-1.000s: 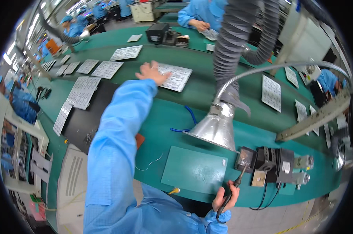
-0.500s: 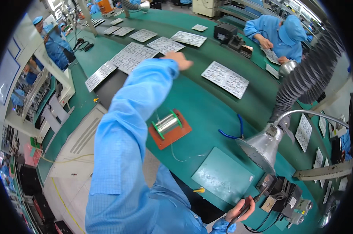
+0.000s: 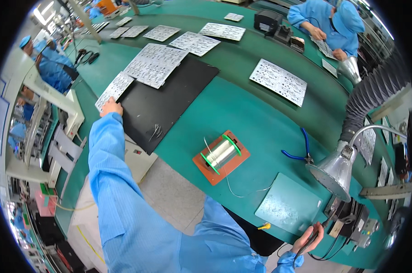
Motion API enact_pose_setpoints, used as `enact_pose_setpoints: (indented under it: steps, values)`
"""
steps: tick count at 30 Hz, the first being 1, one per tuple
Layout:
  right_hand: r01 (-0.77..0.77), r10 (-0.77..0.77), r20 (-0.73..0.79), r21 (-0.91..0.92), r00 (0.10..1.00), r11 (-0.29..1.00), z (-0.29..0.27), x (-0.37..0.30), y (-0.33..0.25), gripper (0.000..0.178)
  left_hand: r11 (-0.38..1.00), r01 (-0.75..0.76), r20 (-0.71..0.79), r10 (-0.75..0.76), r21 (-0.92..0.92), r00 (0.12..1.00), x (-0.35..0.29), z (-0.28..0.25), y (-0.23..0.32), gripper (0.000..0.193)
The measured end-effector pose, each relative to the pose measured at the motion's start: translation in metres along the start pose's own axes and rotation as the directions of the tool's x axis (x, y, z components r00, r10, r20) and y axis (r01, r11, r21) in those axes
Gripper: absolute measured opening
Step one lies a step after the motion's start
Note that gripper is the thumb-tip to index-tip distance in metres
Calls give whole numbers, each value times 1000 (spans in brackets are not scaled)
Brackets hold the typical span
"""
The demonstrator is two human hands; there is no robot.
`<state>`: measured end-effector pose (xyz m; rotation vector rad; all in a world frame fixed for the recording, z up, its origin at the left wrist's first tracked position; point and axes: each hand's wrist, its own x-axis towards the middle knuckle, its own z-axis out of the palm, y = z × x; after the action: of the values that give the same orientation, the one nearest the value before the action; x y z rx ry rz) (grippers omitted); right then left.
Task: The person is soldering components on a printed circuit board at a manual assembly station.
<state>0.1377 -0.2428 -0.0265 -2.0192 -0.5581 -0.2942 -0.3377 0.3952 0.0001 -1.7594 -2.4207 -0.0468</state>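
My left hand is at the near end of a narrow white circuit board panel, its fingers closed on the edge. That panel lies partly on a black mat, beside a larger white board panel. My right hand is closed around a soldering iron near the lower right, by the iron's stand. A spool of solder wire sits on a reddish-brown base between my arms, its loose wire trailing onto the bench.
A green plate, blue-handled cutters and a yellow plug lie on the green bench. A metal fume hood hangs low at right. White panels lie along the far strip; a co-worker handles a board opposite.
My left hand has swung from above the far strip leftward and nearer, onto the narrow panel. My right hand still holds the soldering iron. The view has shifted.
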Motion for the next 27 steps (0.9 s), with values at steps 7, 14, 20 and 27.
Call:
enact_pose_setpoints:
  steps: [7, 14, 20, 27]
  values:
    - [-11, 10, -26, -4, 1000, 1000, 1, -1, 4, 30, 962, -111, -228, 170, 251, 959, -15, -7, 1, 20]
    - [17, -17, -7, 3, 1000, 1000, -1, 1, 9, 31, 982, -157, -431, 186, 101, 883, -8, -55, -32, 20]
    - [-28, 30, -26, 78, 999, 997, -2, 0, 8, 30, 911, -210, -361, 73, -355, 930, -32, -127, -50, 31]
    - [50, -44, -45, 152, 998, 987, -3, 2, -9, 24, 452, -556, -394, 406, -698, 825, -182, -236, -9, 25]
